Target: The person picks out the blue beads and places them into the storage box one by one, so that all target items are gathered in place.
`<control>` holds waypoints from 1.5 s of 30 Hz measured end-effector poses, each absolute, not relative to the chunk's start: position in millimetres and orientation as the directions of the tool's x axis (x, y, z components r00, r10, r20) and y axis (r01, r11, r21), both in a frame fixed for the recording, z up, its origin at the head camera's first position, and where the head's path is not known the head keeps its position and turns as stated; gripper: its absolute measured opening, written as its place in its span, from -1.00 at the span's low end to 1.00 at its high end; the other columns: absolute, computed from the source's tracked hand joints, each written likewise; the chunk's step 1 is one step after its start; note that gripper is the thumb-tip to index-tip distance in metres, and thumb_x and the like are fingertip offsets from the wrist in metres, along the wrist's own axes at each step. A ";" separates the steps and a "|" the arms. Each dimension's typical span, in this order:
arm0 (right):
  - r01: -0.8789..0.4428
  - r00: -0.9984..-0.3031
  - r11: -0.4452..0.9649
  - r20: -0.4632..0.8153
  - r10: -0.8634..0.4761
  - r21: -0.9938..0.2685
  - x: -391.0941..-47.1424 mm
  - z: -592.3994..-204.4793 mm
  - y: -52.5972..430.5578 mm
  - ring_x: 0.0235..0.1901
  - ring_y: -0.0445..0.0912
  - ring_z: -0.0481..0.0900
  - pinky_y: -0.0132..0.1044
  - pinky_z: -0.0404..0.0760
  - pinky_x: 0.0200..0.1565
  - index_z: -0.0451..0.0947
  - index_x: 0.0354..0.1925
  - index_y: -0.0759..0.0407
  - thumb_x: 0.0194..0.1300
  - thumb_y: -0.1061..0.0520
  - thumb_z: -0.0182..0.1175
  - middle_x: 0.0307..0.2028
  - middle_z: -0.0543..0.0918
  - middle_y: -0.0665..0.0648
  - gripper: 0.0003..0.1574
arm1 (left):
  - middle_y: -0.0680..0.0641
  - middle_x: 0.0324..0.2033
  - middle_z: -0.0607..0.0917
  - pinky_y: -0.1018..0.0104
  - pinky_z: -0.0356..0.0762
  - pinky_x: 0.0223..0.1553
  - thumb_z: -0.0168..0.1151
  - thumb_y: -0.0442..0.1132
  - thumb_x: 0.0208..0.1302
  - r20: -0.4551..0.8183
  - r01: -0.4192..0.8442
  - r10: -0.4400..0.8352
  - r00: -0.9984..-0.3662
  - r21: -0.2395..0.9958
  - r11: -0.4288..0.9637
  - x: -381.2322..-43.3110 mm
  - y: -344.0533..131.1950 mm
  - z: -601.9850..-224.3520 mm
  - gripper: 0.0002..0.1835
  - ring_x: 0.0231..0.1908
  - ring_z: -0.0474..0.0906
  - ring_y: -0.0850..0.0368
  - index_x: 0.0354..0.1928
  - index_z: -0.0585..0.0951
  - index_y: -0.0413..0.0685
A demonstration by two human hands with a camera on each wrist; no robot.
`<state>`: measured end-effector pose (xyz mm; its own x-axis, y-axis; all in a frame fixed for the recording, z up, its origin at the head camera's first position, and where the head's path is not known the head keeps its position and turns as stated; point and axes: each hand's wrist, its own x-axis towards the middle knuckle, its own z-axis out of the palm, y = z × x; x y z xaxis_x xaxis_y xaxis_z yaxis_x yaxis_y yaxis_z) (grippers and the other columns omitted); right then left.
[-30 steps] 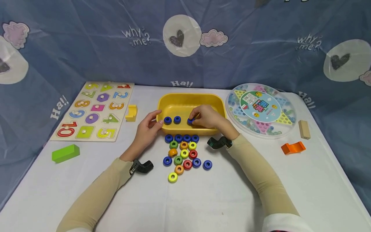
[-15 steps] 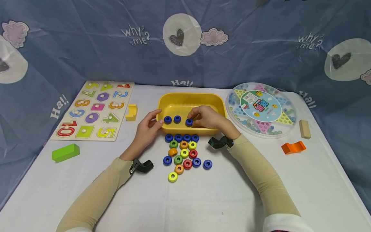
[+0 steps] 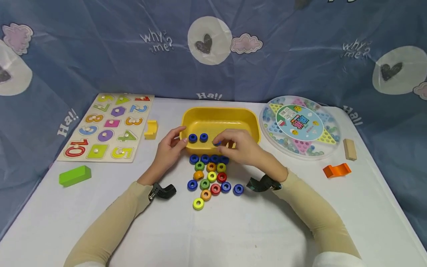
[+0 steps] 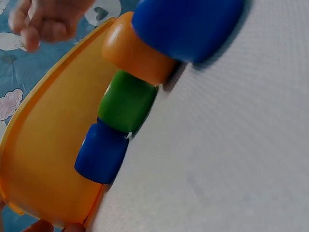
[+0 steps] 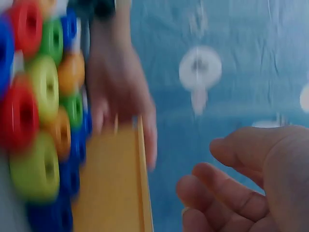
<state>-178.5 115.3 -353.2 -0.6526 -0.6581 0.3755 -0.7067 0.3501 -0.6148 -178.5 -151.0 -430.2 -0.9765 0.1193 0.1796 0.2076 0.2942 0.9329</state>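
My left hand (image 3: 168, 149) grips the left end of a yellow tray (image 3: 220, 115), thumb over the rim. My right hand (image 3: 246, 147) is over the tray's near right edge. Its fingers are loosely bent and hold nothing in the right wrist view. Inside the tray, two blue ring beads, one being the left bead (image 3: 192, 138), stand beside each other. A third blue bead (image 3: 217, 143) is partly hidden behind my right fingertips. Just in front of the tray lies a row of blue beads (image 3: 194, 159), with green, orange, yellow and red beads (image 3: 221, 177) nearer me.
At the left are a number puzzle board (image 3: 111, 124), a yellow block (image 3: 151, 129) and a green block (image 3: 75, 176). A round marble game box (image 3: 300, 126) sits right of the tray, near a wooden block (image 3: 349, 149) and an orange arch block (image 3: 337, 170).
My right hand has let go of the third blue bead in the tray and drawn back toward me and to the right. The left hand keeps its grip on the tray.
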 end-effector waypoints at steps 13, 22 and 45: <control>-0.806 -0.396 0.277 0.128 -0.909 -0.524 -134.3 -381.3 56.0 -0.24 -0.24 0.55 -0.56 0.50 -0.13 0.67 -0.07 0.13 0.28 0.16 0.26 -0.16 0.70 -0.01 -0.76 | -0.33 0.32 0.38 0.73 0.47 -0.15 0.08 -0.32 0.40 0.171 0.205 0.131 -0.976 0.928 0.311 -165.4 -145.4 -397.5 -0.49 0.14 0.50 -0.23 0.35 0.34 -0.27; -0.844 -0.412 0.324 0.130 -0.902 -0.427 -130.4 -396.7 52.4 -0.09 -0.26 0.62 -0.49 0.56 0.00 0.68 -0.09 0.06 0.23 0.15 0.31 -0.15 0.71 -0.07 -0.76 | -0.17 0.32 0.40 0.67 0.53 -0.12 0.12 -0.21 0.41 0.196 0.226 0.131 -0.972 0.931 0.288 -181.2 -150.8 -429.4 -0.50 0.14 0.53 -0.14 0.36 0.37 -0.06; -0.715 -0.625 0.401 0.264 -0.735 -0.573 -183.4 -336.1 88.4 -0.40 -0.19 0.57 -0.42 0.61 -0.30 0.67 -0.07 0.17 0.24 0.17 0.32 -0.19 0.73 0.07 -0.73 | -0.15 0.32 0.40 0.64 0.54 -0.09 0.12 -0.17 0.41 0.191 0.221 0.128 -0.973 0.930 0.295 -179.6 -152.3 -433.1 -0.50 0.15 0.53 -0.13 0.36 0.38 -0.01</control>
